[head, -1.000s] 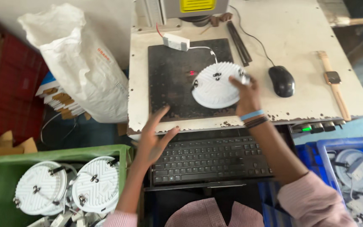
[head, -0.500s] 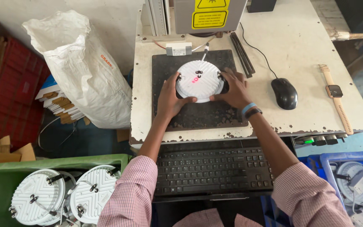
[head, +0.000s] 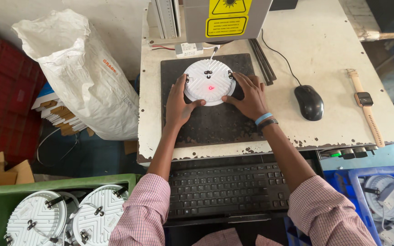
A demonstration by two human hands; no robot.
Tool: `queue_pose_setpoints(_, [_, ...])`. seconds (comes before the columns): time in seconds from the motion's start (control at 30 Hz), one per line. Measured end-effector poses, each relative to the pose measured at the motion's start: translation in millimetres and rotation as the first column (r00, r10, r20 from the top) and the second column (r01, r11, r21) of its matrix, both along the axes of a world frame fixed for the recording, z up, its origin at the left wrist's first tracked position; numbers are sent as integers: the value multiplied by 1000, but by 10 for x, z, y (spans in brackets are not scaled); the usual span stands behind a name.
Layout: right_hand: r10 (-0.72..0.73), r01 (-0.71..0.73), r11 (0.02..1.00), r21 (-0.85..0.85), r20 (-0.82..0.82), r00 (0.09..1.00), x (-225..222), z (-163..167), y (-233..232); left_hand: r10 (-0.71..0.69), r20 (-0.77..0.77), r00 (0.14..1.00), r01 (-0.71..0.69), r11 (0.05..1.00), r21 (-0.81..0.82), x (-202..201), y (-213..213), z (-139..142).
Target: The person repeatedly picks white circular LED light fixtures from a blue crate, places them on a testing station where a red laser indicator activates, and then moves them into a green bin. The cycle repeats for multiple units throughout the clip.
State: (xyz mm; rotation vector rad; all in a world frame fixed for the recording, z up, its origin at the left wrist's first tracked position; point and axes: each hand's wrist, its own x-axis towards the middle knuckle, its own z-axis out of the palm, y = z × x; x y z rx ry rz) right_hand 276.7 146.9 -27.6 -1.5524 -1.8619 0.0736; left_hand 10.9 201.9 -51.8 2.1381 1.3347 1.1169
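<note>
- The worn white counter (head: 297,36) is carrying everything here.
- A black mat (head: 210,123) is lying flat at its middle.
- A grey machine (head: 226,18) is standing at the back edge.
- A black mouse (head: 309,102) is sitting right of the mat, its cable running back.
- A watch (head: 365,105) is lying near the right edge.

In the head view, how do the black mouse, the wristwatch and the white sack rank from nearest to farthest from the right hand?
From the right hand, which rests on the round white lamp:
1. Black mouse, just to its right on the table.
2. Wristwatch, farther right, near the table's edge.
3. White sack, far off on the left, beyond the table.
</note>
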Motion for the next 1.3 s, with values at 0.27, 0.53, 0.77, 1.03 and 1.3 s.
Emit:
queue_pose_setpoints(0.27, [-5,5,1000,-29,-11,1000,-10,99,-19,-14,23,1000,14,1000,12,-3,-17,52])
queue_pose_setpoints(0.53, [3,-2,1000,-17,4,1000,-4,102,-19,-8,28,1000,8,1000,-21,-2,-34,81])
queue_pose_setpoints(0.77, [11,-11,1000,2,45,999,6,87,-12,-6,38,999,7,999,-38,-5,-41,90])
queue_pose_setpoints(1.03, [4,-3,1000,-15,56,998,-31,108,-22,-16,48,999,17,1000,-25,-15,-37,88])
queue_pose_setpoints(1.3, [-3,5,1000,-29,70,998,-53,110,-26,-11,50,999,12,1000,-11,-13,-52,110])
